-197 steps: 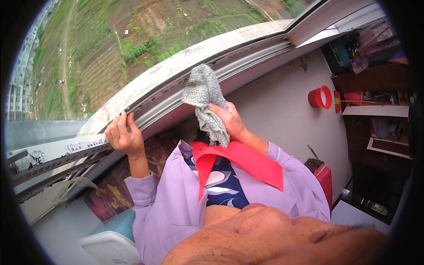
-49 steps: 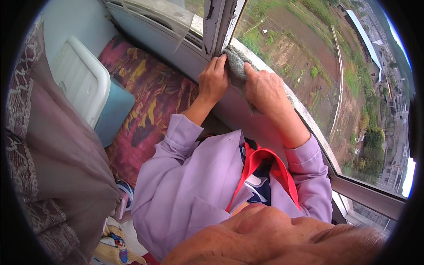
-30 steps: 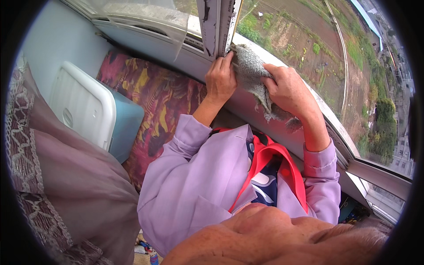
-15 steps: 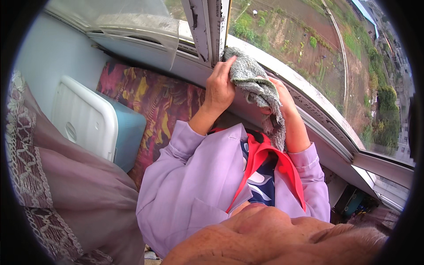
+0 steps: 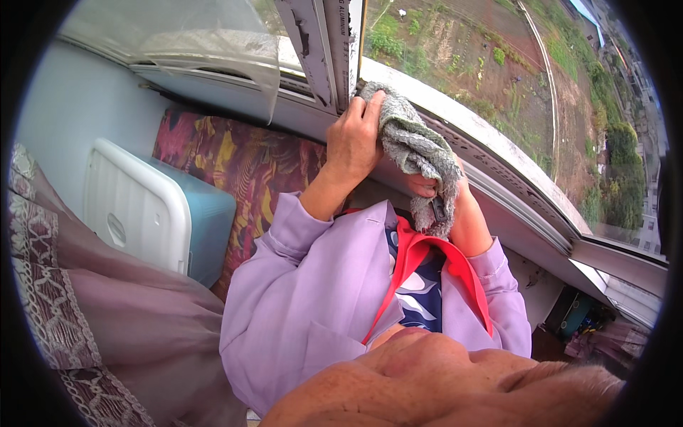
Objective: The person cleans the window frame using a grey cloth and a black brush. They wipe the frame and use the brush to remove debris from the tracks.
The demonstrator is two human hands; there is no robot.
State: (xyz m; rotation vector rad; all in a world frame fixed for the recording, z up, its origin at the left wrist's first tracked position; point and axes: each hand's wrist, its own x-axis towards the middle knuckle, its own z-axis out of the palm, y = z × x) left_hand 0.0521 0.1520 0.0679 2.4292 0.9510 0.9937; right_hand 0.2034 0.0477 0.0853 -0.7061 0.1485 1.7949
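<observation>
A crumpled grey cleaning cloth (image 5: pixel 416 139) lies over the window track beside the upright frame post. My left hand (image 5: pixel 353 139) presses the cloth's upper end into the corner where post and track meet, fingers closed on it. My right hand (image 5: pixel 425 186) grips the lower, bunched part; the cloth covers much of this hand, with some fingertips and the wrist showing. A loose end with a dark patch hangs below it. The window frame post (image 5: pixel 340 53) is white with worn, dark spots.
A metal window track (image 5: pixel 509 178) runs down to the right, with fields outside. A blue storage box with a white lid (image 5: pixel 139 206) stands at left, next to patterned fabric (image 5: pixel 238 160). A mauve lace-trimmed curtain (image 5: pixel 135 299) hangs nearby. Clear plastic sheeting (image 5: pixel 213 50) covers the left pane.
The cloth is bunched differently, and its hanging end has drawn up and shifted slightly left. My right hand is more covered by it. My left hand stays at the corner.
</observation>
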